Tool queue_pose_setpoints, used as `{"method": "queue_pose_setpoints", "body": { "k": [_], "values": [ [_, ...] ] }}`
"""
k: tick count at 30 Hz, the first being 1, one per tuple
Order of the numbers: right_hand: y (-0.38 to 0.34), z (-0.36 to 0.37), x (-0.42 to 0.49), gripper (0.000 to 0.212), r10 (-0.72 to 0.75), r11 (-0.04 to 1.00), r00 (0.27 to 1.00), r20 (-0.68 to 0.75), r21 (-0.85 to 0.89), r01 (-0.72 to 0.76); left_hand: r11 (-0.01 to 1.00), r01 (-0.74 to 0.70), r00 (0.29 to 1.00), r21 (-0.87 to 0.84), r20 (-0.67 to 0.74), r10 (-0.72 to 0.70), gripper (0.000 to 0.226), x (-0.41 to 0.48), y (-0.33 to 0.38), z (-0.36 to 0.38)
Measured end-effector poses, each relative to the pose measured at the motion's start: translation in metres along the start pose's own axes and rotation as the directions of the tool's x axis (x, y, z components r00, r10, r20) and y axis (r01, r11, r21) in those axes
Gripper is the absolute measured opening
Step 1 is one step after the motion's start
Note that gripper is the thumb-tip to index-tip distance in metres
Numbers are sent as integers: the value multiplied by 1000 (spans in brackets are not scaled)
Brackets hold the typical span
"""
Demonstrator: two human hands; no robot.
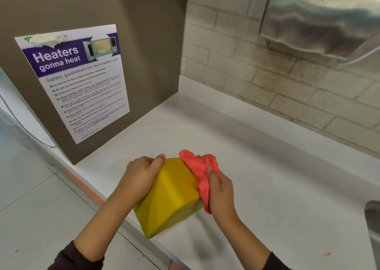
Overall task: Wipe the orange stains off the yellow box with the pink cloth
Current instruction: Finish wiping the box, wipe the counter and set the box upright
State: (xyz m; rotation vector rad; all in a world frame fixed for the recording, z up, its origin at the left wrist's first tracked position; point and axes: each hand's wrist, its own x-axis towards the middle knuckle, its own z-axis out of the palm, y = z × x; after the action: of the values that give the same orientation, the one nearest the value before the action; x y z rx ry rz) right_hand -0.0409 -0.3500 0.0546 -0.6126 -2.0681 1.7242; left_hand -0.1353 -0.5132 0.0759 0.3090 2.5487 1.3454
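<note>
The yellow box [170,195] is tilted on one edge at the front of the white counter [277,187], partly overhanging the counter's edge. My left hand [141,173] grips its upper left side, thumb on the top corner. My right hand [221,191] holds the bunched pink cloth [200,171] pressed against the box's upper right face. A faint orange smear [188,182] shows on the box just beside the cloth. The cloth hides the box's far right corner.
A brown panel with a microwave safety poster [80,80] stands to the left. A steel dispenser [320,20] hangs on the tiled wall above. A steel sink rim [373,224] is at the right edge. A small orange spot [328,254] lies on the counter.
</note>
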Motion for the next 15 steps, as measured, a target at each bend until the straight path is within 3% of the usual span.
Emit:
{"method": "queue_pose_setpoints", "body": {
  "k": [3,5,9,11,12,15],
  "values": [
    [-25,11,13,40,172,981,985,0,-96,-171,999,-28,999,16,-26,28,55,-2,3,3],
    [-41,21,13,41,168,978,985,47,-136,-161,999,-43,997,33,-56,45,54,-5,9,2],
    [-55,32,1,41,69,990,988,141,-131,-51,995,-2,990,95,-138,15,39,-4,22,2],
    [-55,35,-8,33,-34,989,987,158,-136,56,974,-88,988,209,-106,112,63,-3,23,6],
    [-55,36,-12,27,-104,982,981,163,-140,127,978,-84,988,191,-114,107,77,-3,24,6],
    [-47,32,-23,23,-346,927,924,162,-96,364,992,-65,983,111,-163,83,90,-2,24,5]
  ]
}}
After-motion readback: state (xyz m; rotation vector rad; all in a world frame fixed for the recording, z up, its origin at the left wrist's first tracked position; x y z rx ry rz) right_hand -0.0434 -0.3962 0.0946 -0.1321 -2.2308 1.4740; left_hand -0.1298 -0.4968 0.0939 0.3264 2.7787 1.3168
